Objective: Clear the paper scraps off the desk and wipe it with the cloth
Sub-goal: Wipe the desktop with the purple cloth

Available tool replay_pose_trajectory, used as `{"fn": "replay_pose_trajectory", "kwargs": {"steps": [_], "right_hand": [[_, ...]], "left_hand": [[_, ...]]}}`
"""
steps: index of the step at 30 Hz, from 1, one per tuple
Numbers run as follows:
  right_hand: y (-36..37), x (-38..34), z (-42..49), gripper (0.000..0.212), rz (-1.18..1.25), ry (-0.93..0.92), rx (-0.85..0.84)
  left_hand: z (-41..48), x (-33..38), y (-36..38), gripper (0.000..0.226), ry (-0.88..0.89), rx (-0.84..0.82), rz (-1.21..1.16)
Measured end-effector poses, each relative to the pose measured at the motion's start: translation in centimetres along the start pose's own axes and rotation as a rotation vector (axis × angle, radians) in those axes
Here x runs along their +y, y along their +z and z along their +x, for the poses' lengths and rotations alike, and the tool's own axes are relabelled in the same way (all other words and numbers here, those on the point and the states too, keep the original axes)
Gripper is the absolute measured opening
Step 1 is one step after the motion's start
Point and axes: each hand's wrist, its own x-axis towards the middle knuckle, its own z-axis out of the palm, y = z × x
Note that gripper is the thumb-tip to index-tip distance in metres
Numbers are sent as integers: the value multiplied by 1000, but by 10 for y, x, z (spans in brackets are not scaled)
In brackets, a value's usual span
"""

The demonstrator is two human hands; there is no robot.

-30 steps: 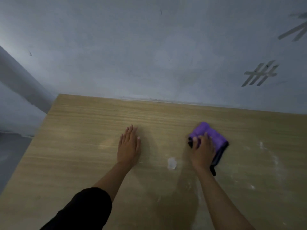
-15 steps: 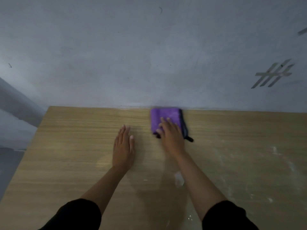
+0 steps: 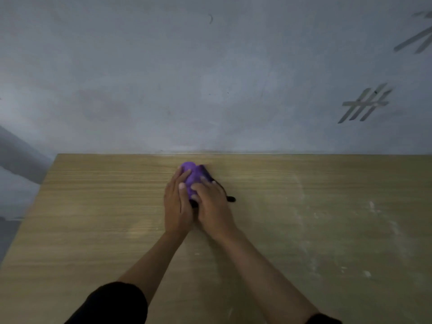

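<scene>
1. Near edge: two black sleeves sit at the bottom of the view, the left sleeve (image 3: 112,302) in plain sight and the right sleeve (image 3: 322,320) only just in frame. Bare forearms run from them toward the middle of the desk (image 3: 93,206).
2. Desk surface: light wood grain. Pale smears and small white specks (image 3: 367,274) lie on its right part, well apart from the hands. Whether the specks are paper cannot be told.
3. Left hand (image 3: 177,202): fingers pressed together and cupped against the left side of the cloth (image 3: 192,177), with the thumb laid over its top.
4. Right hand (image 3: 212,206): fingers close together and curled over the right and near part of the cloth. The heels of the two hands touch each other.
5. Cloth: purple, bunched into a lump between the two hands. It rests on the desk, near the far edge, about midway across the visible width. A small black tag (image 3: 231,199) sticks out on the desk just beside the right hand.
6. Far edge: the desk meets a grey wall (image 3: 210,90).
7. Wall: crossed strips of tape (image 3: 364,104) sit at the right, above the desk.
</scene>
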Motion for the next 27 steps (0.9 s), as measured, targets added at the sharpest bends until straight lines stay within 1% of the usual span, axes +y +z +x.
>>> {"fn": "replay_pose_trajectory", "kwargs": {"steps": [2, 4, 5, 6, 7, 8, 10, 11, 13, 15, 16, 18, 20, 21, 23, 25, 27], "right_hand": [[21, -9, -5, 41, -2, 37, -119], [35, -5, -13, 37, -72, -18, -166], [40, -2, -17, 36, -86, -55, -177], [43, 0, -20, 35, -52, -56, -185], [42, -1, -21, 33, 36, -10, -188], [39, -4, -20, 30, 158, 59, -156], [28, -4, -17, 21, 347, 194, -17], [22, -2, -17, 20, 366, 223, 58], [12, 6, -20, 22, 309, 227, 135], [5, 20, -27, 25, 212, 254, 168], [1, 30, -31, 26, 158, 279, 190], [-8, 48, -40, 31, 90, 356, 221], [-15, 63, -50, 34, 97, 403, 220], [-19, 68, -55, 34, 93, 398, 217], [-26, 78, -65, 39, 59, 365, 209], [-35, 86, -72, 44, 23, 362, 208], [-45, 95, -77, 43, -8, 371, 216]], "left_hand": [[-1, -16, -19, 51, -33, 36, 160], [-4, -28, -36, 51, 43, 9, 329], [-6, -29, -41, 50, 110, -45, 354], [-9, -28, -44, 49, 163, -122, 357], [-12, -27, -46, 48, 184, -206, 364], [-15, -25, -49, 49, 184, -279, 414], [-23, -28, -56, 52, 186, -327, 636], [-25, -34, -60, 52, 155, -306, 749], [-26, -44, -67, 60, -20, -208, 892], [-19, -49, -75, 70, -239, -125, 907], [-16, -50, -79, 69, -334, -123, 891], [-12, -52, -80, 69, -440, -105, 852], [-9, -52, -69, 73, -484, -75, 805], [-6, -51, -58, 75, -492, -69, 788], [0, -47, -32, 76, -439, -47, 780], [8, -33, -6, 77, -336, -93, 768], [15, -14, 22, 70, -222, -188, 779]]}}
